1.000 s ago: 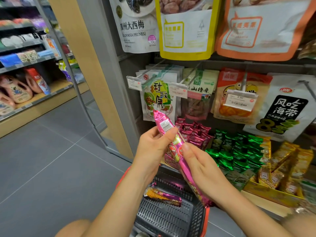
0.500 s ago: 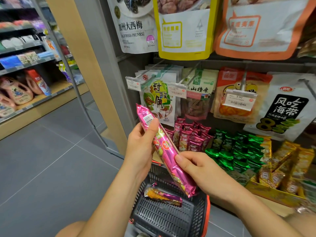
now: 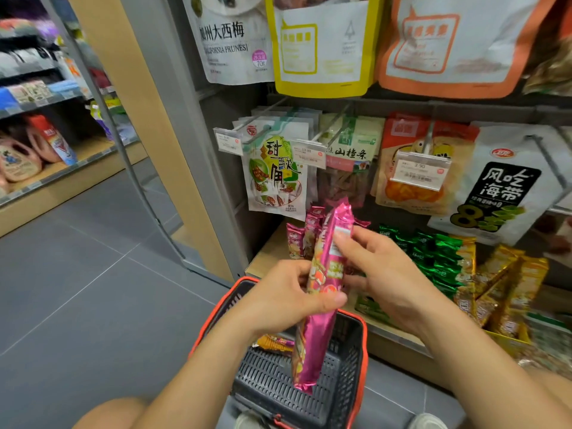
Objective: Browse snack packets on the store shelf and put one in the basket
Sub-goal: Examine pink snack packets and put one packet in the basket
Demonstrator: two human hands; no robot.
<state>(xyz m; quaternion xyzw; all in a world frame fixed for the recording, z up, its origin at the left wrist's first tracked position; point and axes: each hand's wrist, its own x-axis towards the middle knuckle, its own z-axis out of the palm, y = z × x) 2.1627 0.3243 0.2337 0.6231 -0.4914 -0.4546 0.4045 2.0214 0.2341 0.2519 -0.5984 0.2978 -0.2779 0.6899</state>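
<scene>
Basket (image 3: 362, 342) holds one orange packet (image 3: 274, 342), pink packet (image 3: 312, 345) gripped above.

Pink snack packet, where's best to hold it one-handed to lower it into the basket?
Probably its middle, from the left, where the left hand pinches the pink snack packet. It hangs long and nearly upright, lower end over the basket, so a mid grip should steady it.

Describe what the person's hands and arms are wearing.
Nothing shows: the left hand and right hand have no gloves, rings or watch. The left forearm and right forearm are uncovered, with no sleeves in view.
</scene>
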